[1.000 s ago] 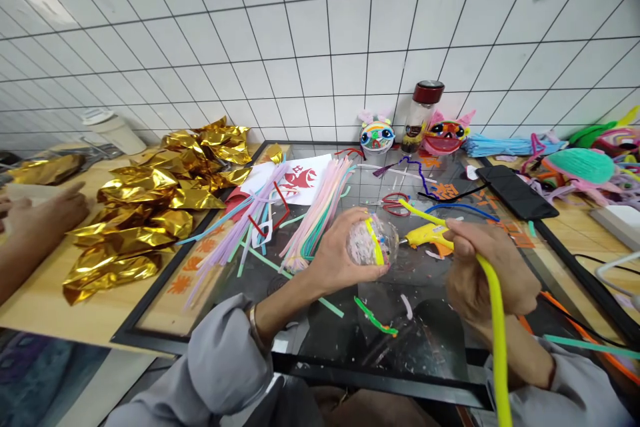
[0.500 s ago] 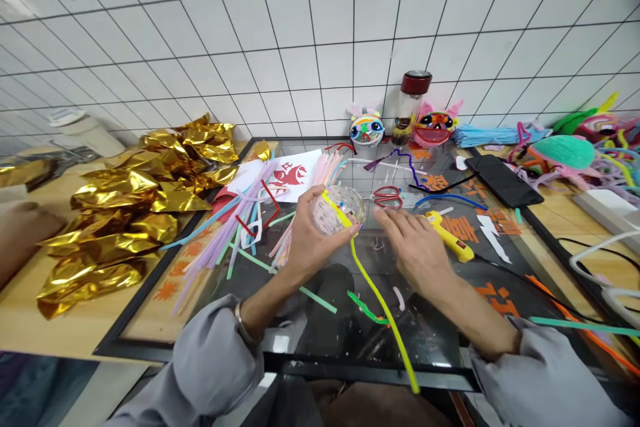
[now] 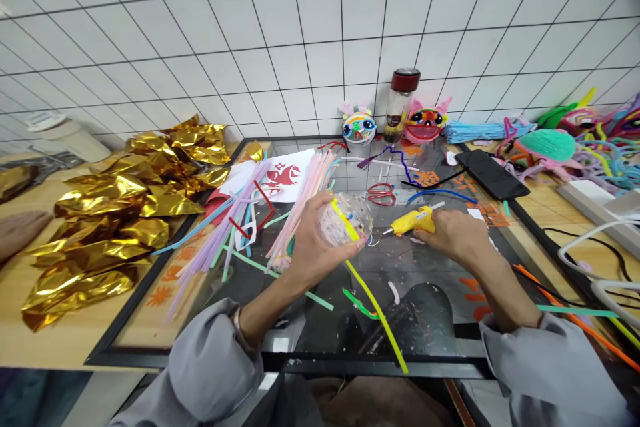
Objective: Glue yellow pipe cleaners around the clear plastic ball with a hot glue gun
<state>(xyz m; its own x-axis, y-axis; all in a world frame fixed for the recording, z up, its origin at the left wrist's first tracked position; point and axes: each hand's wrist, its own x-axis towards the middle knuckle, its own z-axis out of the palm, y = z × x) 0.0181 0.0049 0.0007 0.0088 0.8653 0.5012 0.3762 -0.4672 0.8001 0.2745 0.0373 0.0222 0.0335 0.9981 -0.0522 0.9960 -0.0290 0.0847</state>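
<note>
My left hand [image 3: 311, 233] grips a clear, rounded plastic piece [image 3: 356, 213] with white and coloured bits showing in it. Across it runs a yellow pipe cleaner [image 3: 375, 303], whose loose end trails down to the table's front edge. My right hand [image 3: 457, 237] is wrapped round the handle of a yellow hot glue gun [image 3: 413, 220]. Its nozzle points left at the rounded piece, a short gap away. A pair of red-handled scissors [image 3: 381, 195] lies just behind the glue gun. Short green pipe cleaner pieces [image 3: 360, 303] rest below my hands.
Crumpled gold foil [image 3: 115, 197] covers the left side. Pastel pipe cleaners [image 3: 215, 247] lie beside printed paper [image 3: 287, 173]. At the back stand a lidded bottle [image 3: 400, 103] and two decorated faces [image 3: 359, 128]. A phone [image 3: 493, 175] and cables [image 3: 575, 257] are right. Another person's hand [image 3: 23, 233] shows far left.
My right hand, which was empty beside the rounded piece, has moved right and picked up the glue gun, turning its nozzle left. My left hand keeps its hold.
</note>
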